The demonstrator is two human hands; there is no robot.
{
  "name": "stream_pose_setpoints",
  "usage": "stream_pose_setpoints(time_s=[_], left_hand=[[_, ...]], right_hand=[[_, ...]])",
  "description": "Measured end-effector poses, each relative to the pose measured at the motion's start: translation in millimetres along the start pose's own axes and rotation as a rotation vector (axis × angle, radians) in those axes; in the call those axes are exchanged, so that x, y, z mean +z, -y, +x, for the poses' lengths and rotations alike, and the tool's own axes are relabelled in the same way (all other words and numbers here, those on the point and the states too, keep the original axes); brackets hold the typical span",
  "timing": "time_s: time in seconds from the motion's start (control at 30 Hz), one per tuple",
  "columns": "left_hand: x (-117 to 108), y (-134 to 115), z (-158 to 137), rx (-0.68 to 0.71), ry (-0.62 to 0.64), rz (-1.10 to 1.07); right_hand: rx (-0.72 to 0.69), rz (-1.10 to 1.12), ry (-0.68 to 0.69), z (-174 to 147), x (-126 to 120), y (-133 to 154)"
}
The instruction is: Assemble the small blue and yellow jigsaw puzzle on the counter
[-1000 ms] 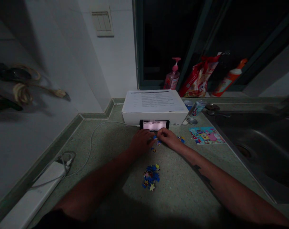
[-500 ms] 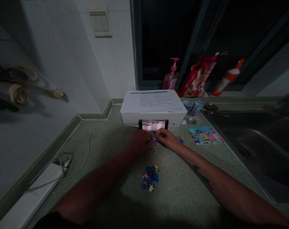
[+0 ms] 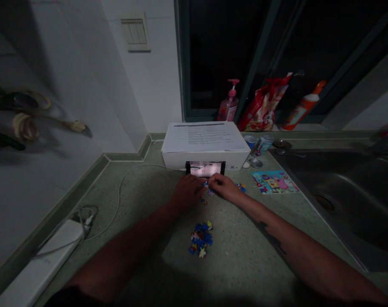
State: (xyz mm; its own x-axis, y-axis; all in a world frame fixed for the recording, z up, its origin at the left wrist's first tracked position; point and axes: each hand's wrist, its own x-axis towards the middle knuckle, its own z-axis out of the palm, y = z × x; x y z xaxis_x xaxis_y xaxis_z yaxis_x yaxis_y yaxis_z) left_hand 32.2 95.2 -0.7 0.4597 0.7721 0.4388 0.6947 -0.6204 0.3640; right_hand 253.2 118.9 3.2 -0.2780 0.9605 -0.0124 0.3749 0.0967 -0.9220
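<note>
My left hand [image 3: 188, 190] lies low over the counter with its fingers stretched toward a few small puzzle pieces [image 3: 210, 193], its fingertips at their edge. On their other side is my right hand [image 3: 222, 184], fingers curled and pinched together; what they hold, if anything, is hidden. Two small loose pieces [image 3: 204, 201] lie just below the hands. Nearer to me is a pile of blue, yellow and red jigsaw pieces [image 3: 200, 238]. More pieces [image 3: 241, 187] show behind my right wrist. A colourful cartoon picture card [image 3: 275, 182] lies flat to the right.
A phone [image 3: 205, 169] leans against a white box [image 3: 177, 160] topped with a printed sheet. A white cable [image 3: 119, 192] runs left to a power strip [image 3: 57, 247]. A steel sink [image 3: 350, 179] borders the right; a tilted can [image 3: 262, 146] and a pump bottle [image 3: 228, 106] stand behind.
Both hands stay at nearly the same place, with only slight finger movement at the small pieces. The view has shifted very slightly. The pile and card lie as before.
</note>
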Motion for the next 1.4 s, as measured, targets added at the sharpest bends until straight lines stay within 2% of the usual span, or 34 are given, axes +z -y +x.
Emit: stream_pose_setpoints(time_s=[0.17,0.37,0.47,0.6,0.7,0.87,0.97,1.07,1.13,1.3,1.4], left_hand=[[-1,0,1,-0.003,-0.026,-0.011],[-3,1,0,0.015,-0.027,-0.042],[-2,3,-3,0.027,-0.030,-0.062],[0,6,-7,0.023,-0.107,-0.119],[-1,9,-9,-0.020,-0.141,-0.132],[-7,8,-8,-0.141,-0.095,-0.091],[-10,5,-8,-0.189,-0.069,-0.061],[-13,4,-9,-0.232,-0.026,-0.016],[-14,3,-10,-0.244,0.009,0.012],[-21,-3,-12,-0.242,0.076,0.080],[-26,-7,-13,-0.225,0.106,0.100]], right_hand=[[-0.013,0.026,0.013,0,-4,2],[0.022,0.052,0.116,-5,-5,8],[0.048,0.040,0.125,-8,-5,13],[0.057,0.007,0.153,-14,-13,24],[0.060,-0.093,0.271,-25,-19,34],[-0.021,-0.243,0.698,-54,-9,55],[-0.020,-0.327,0.796,-68,2,67],[-0.006,-0.427,0.816,-75,8,76],[0.002,-0.451,0.782,-79,9,79],[-0.040,-0.333,0.603,-85,12,77],[-0.052,-0.293,0.558,-85,13,73]])
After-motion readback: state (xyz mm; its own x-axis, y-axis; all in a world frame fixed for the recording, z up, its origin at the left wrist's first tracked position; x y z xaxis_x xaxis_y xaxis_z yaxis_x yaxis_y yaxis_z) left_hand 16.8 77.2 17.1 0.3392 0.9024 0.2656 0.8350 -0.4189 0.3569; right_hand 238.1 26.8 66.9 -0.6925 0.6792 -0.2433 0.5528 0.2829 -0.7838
